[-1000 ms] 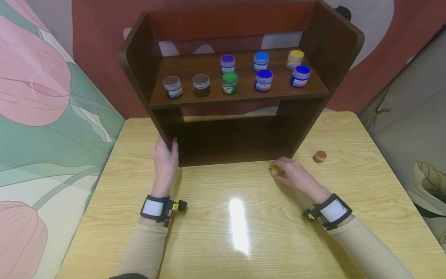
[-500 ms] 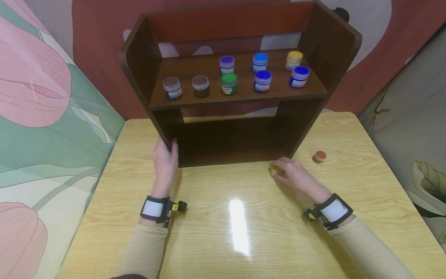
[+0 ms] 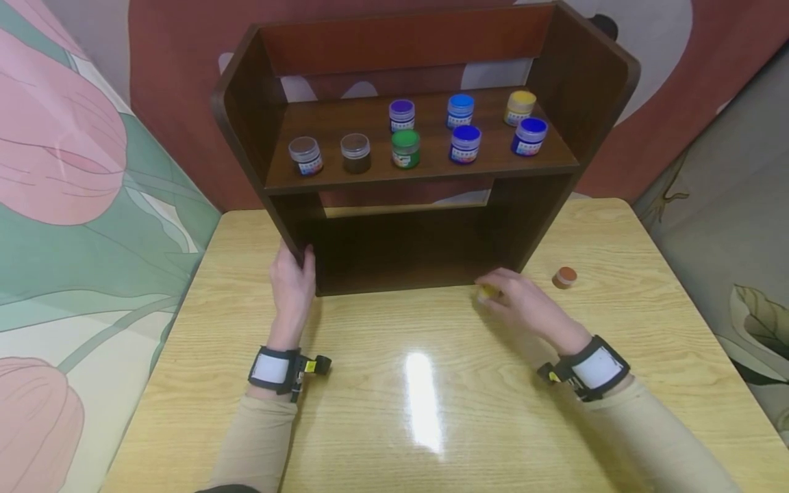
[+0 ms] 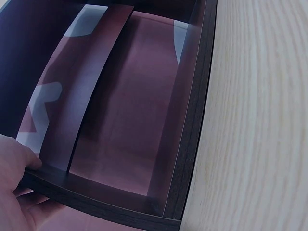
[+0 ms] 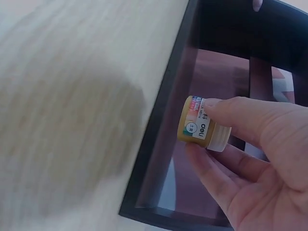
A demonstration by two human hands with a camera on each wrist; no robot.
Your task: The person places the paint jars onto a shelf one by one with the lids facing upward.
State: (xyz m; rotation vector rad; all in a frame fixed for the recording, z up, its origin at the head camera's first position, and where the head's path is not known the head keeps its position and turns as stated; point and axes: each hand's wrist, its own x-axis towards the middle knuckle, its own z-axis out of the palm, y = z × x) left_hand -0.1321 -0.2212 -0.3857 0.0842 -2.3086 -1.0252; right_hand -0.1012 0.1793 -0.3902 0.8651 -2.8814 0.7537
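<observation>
A dark brown two-tier shelf point(image 3: 592, 85) stands on the wooden table. My left hand point(image 3: 293, 281) grips its left side panel low down, thumb on the inner face, as the left wrist view also shows. At the shelf's lower right front corner, my right hand point(image 3: 527, 305) pinches a small ochre-yellow paint jar point(image 5: 195, 122) between thumb and fingers. In the right wrist view its printed label faces the camera, and its clear lid points toward the palm. The head view shows the jar partly covered by the fingers.
On the upper tier stand several paint jars, among them a green jar point(image 3: 405, 149), a purple jar point(image 3: 402, 116) and a yellow jar point(image 3: 520, 108). An orange-brown jar point(image 3: 564, 277) sits on the table point(image 3: 370, 411), right of the shelf.
My right hand has moved slightly up and toward the shelf with the yellow paint jar. The left hand has stayed on the side panel.
</observation>
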